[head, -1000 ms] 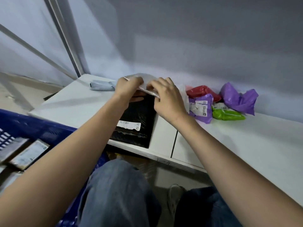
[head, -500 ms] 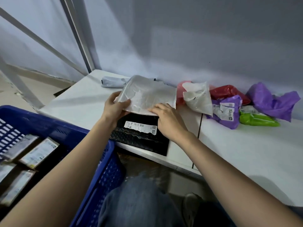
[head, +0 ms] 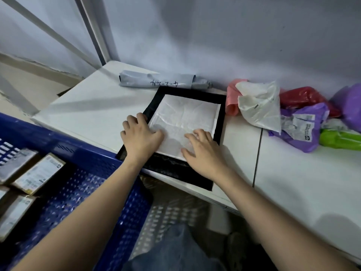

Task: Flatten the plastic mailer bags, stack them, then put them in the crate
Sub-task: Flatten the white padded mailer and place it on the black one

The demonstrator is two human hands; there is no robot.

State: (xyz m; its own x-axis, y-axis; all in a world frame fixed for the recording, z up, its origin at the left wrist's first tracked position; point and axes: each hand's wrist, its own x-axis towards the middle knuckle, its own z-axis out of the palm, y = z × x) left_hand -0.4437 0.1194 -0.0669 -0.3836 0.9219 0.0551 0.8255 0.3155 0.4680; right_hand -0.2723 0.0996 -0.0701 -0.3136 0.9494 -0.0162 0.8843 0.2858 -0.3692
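Observation:
A white mailer bag (head: 185, 114) lies flat on top of a larger black mailer bag (head: 175, 169) at the front of the white table (head: 88, 114). My left hand (head: 140, 135) presses palm-down on the white bag's near left corner, fingers spread. My right hand (head: 203, 149) presses flat on its near right part. A rolled grey mailer (head: 156, 81) with handwriting lies behind them by the wall. Crumpled bags sit to the right: pink (head: 232, 98), white (head: 259, 106), red (head: 304, 98), purple (head: 304, 130), green (head: 340, 139). The blue crate (head: 78, 153) stands at lower left.
The blue crate holds several labelled parcels (head: 37, 173). A grey wall runs close behind the table. Metal frame bars (head: 93, 30) rise at the left. The table's right part (head: 302, 182) is bare. My knees and a patterned floor show below the table edge.
The white bag was held up in both hands over the black one; now it lies flat on the black bag with both palms pressing it down.

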